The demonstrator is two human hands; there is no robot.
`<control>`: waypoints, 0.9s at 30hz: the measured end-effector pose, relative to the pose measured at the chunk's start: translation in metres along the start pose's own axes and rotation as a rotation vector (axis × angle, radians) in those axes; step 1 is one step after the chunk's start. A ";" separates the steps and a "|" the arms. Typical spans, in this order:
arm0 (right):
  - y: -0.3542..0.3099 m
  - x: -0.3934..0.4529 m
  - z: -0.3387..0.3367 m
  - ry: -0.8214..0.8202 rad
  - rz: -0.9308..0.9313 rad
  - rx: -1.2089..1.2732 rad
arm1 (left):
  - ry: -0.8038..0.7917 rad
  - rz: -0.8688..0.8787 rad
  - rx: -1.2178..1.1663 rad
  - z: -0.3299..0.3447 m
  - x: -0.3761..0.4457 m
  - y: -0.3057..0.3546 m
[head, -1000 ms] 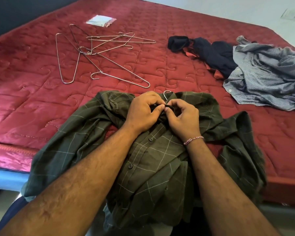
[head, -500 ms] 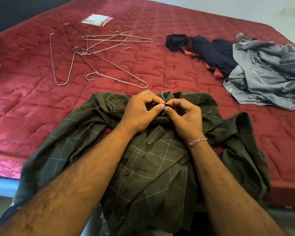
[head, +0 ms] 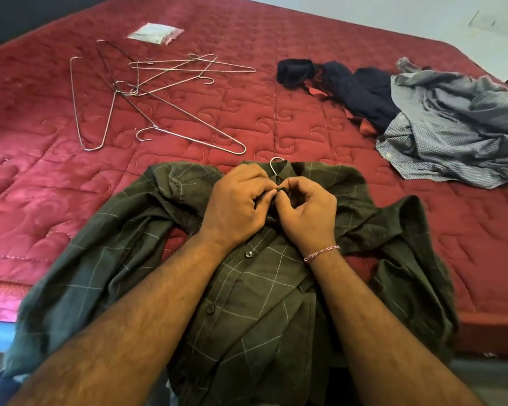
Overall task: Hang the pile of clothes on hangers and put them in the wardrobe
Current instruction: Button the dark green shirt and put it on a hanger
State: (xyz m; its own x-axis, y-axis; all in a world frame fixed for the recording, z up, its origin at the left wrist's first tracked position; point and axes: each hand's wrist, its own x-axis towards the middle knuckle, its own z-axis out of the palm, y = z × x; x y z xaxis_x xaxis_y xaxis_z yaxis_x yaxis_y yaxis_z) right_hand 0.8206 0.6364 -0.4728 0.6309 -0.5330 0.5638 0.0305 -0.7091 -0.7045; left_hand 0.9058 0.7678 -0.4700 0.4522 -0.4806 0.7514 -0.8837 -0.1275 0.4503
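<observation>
Left hand (head: 236, 206) and right hand (head: 307, 210) both pinching collar of green checked shirt (head: 247, 288), apparently fastening top button so garment stays on hanger. Hanger hook (head: 277, 164) protrudes just beyond grip. Spare wire hangers (head: 147, 92) far left of grip; remaining clothes (head: 423, 118) far right. Shirt lies on bed (head: 41, 186).

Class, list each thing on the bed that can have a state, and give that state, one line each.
Green shirt: spread flat, on a hanger, lower buttons done.
Hanger hook: sticking out at the collar.
Left hand: pinching the collar.
Right hand: pinching the collar.
Spare hangers: loose, tangled.
Grey shirt: crumpled, unhung.
Dark garment: crumpled, unhung.
</observation>
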 end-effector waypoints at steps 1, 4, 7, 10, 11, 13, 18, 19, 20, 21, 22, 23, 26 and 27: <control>0.001 0.000 -0.001 0.039 0.011 -0.002 | -0.029 0.003 0.005 0.001 0.000 0.001; 0.000 0.001 -0.008 0.129 -0.066 -0.058 | -0.132 -0.044 -0.045 0.002 0.001 0.005; -0.008 -0.005 -0.014 0.095 -0.256 -0.102 | 0.041 -0.295 -0.161 -0.005 0.007 0.003; -0.011 -0.008 -0.018 0.106 -0.283 -0.102 | -0.109 -0.490 -0.243 -0.007 0.014 0.002; -0.011 -0.009 -0.019 0.115 -0.287 -0.103 | -0.201 -0.501 -0.250 -0.006 0.015 0.002; -0.011 -0.009 -0.019 0.122 -0.286 -0.104 | -0.312 -0.511 -0.308 -0.007 0.016 0.000; -0.012 -0.009 -0.018 0.118 -0.254 -0.084 | -0.388 -0.460 -0.412 -0.013 0.018 -0.009; -0.012 -0.009 -0.019 0.098 -0.256 -0.070 | -0.372 -0.466 -0.409 -0.012 0.017 -0.008; -0.012 -0.009 -0.020 0.069 -0.259 -0.049 | -0.348 -0.473 -0.400 -0.011 0.017 -0.008; -0.012 -0.009 -0.020 0.041 -0.250 -0.024 | -0.325 -0.476 -0.396 -0.011 0.016 -0.009; -0.012 -0.009 -0.020 0.022 -0.229 -0.010 | -0.310 -0.478 -0.395 -0.011 0.015 -0.009; -0.012 -0.009 -0.020 0.017 -0.194 -0.004 | -0.301 -0.480 -0.399 -0.011 0.015 -0.010; -0.009 -0.007 -0.019 -0.026 -0.062 0.084 | -0.275 -0.506 -0.417 -0.011 0.015 -0.010; -0.009 -0.007 -0.019 -0.051 -0.036 0.122 | -0.259 -0.525 -0.424 -0.010 0.014 -0.011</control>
State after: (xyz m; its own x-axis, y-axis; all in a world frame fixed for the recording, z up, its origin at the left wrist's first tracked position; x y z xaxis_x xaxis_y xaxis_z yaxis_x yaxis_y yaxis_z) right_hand 0.8010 0.6375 -0.4624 0.6661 -0.4819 0.5693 0.1456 -0.6645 -0.7329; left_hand 0.9229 0.7711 -0.4590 0.7147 -0.6454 0.2696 -0.4112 -0.0758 0.9084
